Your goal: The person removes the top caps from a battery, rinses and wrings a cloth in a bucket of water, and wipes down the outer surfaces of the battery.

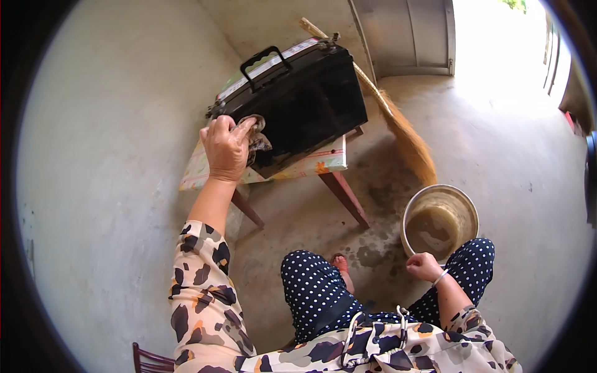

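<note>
My left hand point(227, 149) is closed on a crumpled, dirty wet-looking rag point(258, 133), pressing it against the near side of a black battery-like case point(305, 102). The case has a black carry handle point(266, 65) on top and metal fittings at its upper corners. It stands on a small table point(326, 160) with a floral cover. Near my knee, my right hand point(425, 267) is held with its fingers curled in, and nothing shows in it. Just beyond that hand is a metal basin point(472, 214) of murky brown water.
A broom point(404, 133) with orange-brown bristles leans behind the table, its bristles near the basin. Wet patches point(371, 256) mark the concrete floor. A metal door point(410, 37) stands at the back, beside a bright doorway. Part of a dark red chair point(149, 360) shows at lower left.
</note>
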Demonstrator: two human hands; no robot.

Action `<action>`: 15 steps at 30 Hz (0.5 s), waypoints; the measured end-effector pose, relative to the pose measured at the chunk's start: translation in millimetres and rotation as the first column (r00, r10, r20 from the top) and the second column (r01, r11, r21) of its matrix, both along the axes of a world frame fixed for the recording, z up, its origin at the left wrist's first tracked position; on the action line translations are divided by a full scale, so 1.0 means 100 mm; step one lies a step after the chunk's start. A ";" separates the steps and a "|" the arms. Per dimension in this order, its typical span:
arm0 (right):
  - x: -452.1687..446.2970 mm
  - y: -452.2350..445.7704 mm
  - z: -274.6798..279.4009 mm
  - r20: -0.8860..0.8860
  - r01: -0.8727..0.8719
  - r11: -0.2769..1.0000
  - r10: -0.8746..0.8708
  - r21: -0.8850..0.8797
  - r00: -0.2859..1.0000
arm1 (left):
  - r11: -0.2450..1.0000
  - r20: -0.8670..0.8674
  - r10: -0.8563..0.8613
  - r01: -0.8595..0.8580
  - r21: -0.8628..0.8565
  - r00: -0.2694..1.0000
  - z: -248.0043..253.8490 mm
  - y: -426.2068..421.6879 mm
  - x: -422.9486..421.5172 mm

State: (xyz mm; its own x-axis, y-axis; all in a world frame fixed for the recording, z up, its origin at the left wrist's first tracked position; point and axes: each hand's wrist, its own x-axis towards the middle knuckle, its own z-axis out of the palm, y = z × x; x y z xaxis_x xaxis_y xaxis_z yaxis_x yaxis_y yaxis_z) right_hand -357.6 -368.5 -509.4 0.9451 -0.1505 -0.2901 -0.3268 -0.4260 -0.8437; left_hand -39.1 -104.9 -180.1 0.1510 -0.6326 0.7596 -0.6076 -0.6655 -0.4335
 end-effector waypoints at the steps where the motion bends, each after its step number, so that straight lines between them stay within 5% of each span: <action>1: 0.01 0.00 0.00 0.007 -0.011 1.000 0.011 0.002 1.000 | 0.999 -0.017 0.021 -0.021 -0.026 1.000 -0.01 0.10 -0.01; 7: 0.02 0.02 -0.04 -0.018 -0.033 0.999 0.032 -0.025 0.999 | 0.972 -0.308 -0.012 -0.062 -0.228 0.951 -0.05 0.39 -0.12; 9: 0.03 0.03 -0.07 0.007 -0.045 0.999 0.045 -0.023 0.999 | 0.957 -0.318 -0.167 0.075 -0.281 0.933 -0.01 0.20 -0.18; 12: 0.02 0.04 -0.10 0.016 -0.040 0.999 0.040 -0.021 0.999 | 0.960 -0.262 -0.244 0.193 -0.205 0.934 0.10 -0.22 -0.16; 13: 0.02 0.04 -0.09 0.002 -0.031 0.999 0.031 -0.027 1.000 | 0.974 -0.364 -0.199 0.143 -0.176 0.910 0.13 -0.38 -0.18; 15: 0.00 0.05 -0.04 -0.009 -0.025 0.998 0.025 -0.053 1.000 | 0.993 -0.269 -0.113 0.103 -0.050 0.957 0.17 -0.66 -0.07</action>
State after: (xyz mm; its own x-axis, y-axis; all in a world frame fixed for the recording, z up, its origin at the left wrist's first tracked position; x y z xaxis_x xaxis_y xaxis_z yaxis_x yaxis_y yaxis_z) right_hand -357.3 -363.7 -513.6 0.9464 -0.1425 -0.2900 -0.3223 -0.4786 -0.8167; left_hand -46.5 -170.8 -162.8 0.2859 -0.6300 0.7220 -0.7682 -0.6011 -0.2204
